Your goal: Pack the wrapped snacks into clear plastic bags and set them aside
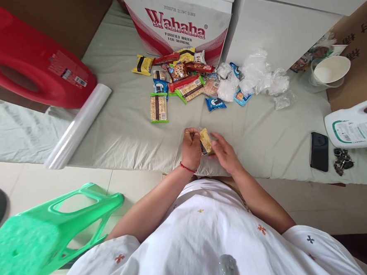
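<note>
My left hand (192,148), a red cord round its wrist, pinches a small yellow snack packet (205,140) with a dark band. Clear plastic seems to surround the packet. Just right of it my right hand (226,151) has its fingers apart, close to the packet's edge; whether they touch it I cannot tell. Beyond my hands lies a pile of wrapped snacks: a green-edged cracker packet (158,108), another cracker packet (189,90), a brown cookie packet (178,72) and a blue packet (215,104). Crumpled clear plastic wrap (256,73) sits at the pile's right.
A roll of plastic film (79,127) and a red jug (38,59) are at left. A Wahaha carton (179,25) stands behind the snacks. Right are paper cups (331,70), a white bottle (357,125), a phone (319,152) and keys (342,162). A green stool (28,242) is lower left.
</note>
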The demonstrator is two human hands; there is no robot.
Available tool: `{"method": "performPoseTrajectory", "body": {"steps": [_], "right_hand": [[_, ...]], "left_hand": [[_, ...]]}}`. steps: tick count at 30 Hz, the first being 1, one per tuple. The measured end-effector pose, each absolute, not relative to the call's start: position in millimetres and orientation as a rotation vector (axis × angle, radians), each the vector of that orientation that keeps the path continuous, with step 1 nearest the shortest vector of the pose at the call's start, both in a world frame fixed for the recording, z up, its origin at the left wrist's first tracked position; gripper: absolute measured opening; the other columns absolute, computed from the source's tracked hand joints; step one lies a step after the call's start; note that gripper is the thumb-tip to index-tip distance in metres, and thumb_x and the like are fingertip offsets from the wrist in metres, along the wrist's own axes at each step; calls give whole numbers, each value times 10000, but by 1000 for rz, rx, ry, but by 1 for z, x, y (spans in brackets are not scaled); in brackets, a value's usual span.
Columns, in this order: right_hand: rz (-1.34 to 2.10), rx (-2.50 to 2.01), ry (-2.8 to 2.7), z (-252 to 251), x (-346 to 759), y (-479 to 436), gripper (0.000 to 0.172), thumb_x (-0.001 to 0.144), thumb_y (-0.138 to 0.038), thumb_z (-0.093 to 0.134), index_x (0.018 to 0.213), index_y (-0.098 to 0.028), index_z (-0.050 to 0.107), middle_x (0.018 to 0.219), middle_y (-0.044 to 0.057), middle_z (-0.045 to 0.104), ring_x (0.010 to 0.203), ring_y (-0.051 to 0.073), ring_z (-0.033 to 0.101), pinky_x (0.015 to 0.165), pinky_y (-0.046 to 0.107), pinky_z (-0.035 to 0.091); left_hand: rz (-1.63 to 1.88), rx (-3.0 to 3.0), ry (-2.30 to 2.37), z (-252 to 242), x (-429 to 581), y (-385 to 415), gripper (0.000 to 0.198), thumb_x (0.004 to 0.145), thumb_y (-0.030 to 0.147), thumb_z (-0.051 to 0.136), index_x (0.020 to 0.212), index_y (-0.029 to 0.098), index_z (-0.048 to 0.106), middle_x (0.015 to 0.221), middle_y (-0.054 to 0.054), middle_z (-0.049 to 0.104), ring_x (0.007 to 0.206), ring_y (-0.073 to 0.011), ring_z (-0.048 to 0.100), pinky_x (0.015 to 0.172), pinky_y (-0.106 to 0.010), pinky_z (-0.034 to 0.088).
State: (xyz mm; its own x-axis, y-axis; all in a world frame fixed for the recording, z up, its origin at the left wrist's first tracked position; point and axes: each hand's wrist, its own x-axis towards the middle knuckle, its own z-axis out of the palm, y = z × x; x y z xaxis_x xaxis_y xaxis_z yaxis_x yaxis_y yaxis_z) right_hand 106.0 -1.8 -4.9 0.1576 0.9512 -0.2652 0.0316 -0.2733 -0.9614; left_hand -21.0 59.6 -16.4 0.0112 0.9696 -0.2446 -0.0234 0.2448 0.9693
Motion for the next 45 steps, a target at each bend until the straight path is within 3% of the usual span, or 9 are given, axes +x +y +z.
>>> {"method": "performPoseTrajectory", "body": {"steps": [6, 9, 12, 19, 26, 34, 37, 41, 45], "right_hand": [[1413, -1406, -833, 1, 103, -1, 617, 834, -692, 697, 1289, -284, 608, 1181, 47, 706, 882, 212, 704, 630, 334, 632], [1529, -1337, -761, 8, 103, -1, 624, 786, -682, 755, 1242, -275, 630, 1164, 46, 718, 872, 217, 710, 599, 323, 618], [1578, -1334, -756, 9, 102, -1, 622, 759, -682, 786, 1197, -273, 617, 1109, 43, 727, 887, 225, 713, 572, 310, 602], [1543, -1359, -676, 6, 110, -18, 662, 798, -684, 752, 1284, -285, 546, 1107, 56, 726, 898, 221, 708, 606, 331, 621], [1394, -1694, -866, 12, 183, -58, 524, 794, -551, 799, 1187, -251, 624, 918, 25, 707, 727, 169, 649, 511, 261, 536], [744, -2393, -610, 84, 370, 20, 258, 744, -262, 879, 913, -189, 699, 704, 54, 662, 574, 153, 558, 487, 290, 430], [525, -2316, -551, 131, 438, 81, 120, 972, -349, 668, 998, -232, 660, 870, 86, 674, 609, 110, 553, 558, 304, 477], [284, -2095, -559, 161, 510, 121, 372, 1019, -597, 464, 1177, -317, 652, 1213, 195, 640, 727, 146, 620, 606, 386, 515], [241, -2040, -981, 119, 502, 112, 428, 961, -645, 479, 1059, -271, 662, 912, 148, 668, 562, 155, 466, 534, 405, 423]], "left_hand": [[969, 905, 1016, -3, -35, 71, 332, 937, 506, 597, 1091, 230, 494, 1060, -60, 688, 1014, -176, 678, 919, -341, 556], [889, 800, 844, 5, -42, 76, 476, 942, 605, 580, 1231, 235, 504, 1195, -99, 713, 1103, -215, 699, 942, -395, 570], [756, 895, 739, 8, -40, 71, 602, 825, 550, 765, 1281, 222, 550, 1264, -121, 715, 1118, -260, 708, 903, -404, 587], [707, 1044, 807, 3, -25, 56, 402, 962, 533, 577, 1231, 235, 586, 1114, -73, 737, 795, -172, 686, 663, -312, 548], [821, 1503, 1012, -5, -42, 51, 329, 987, 409, 532, 1225, 194, 608, 1259, -125, 677, 1131, -235, 670, 972, -398, 561], [977, 1913, 1544, -19, -129, 62, 176, 962, 275, 512, 1020, 217, 668, 1069, -106, 690, 1084, -272, 656, 994, -448, 541], [981, 1955, 1597, -25, -142, 60, 174, 949, 277, 514, 987, 215, 672, 1058, -110, 697, 1082, -280, 660, 980, -452, 546], [1013, 1968, 1638, -29, -141, 57, 174, 947, 274, 508, 981, 219, 669, 1053, -109, 700, 1083, -264, 660, 994, -427, 536], [1072, 1947, 1688, -31, -138, 54, 199, 954, 226, 460, 955, 211, 658, 1017, -106, 697, 1042, -243, 665, 958, -392, 535]]}}
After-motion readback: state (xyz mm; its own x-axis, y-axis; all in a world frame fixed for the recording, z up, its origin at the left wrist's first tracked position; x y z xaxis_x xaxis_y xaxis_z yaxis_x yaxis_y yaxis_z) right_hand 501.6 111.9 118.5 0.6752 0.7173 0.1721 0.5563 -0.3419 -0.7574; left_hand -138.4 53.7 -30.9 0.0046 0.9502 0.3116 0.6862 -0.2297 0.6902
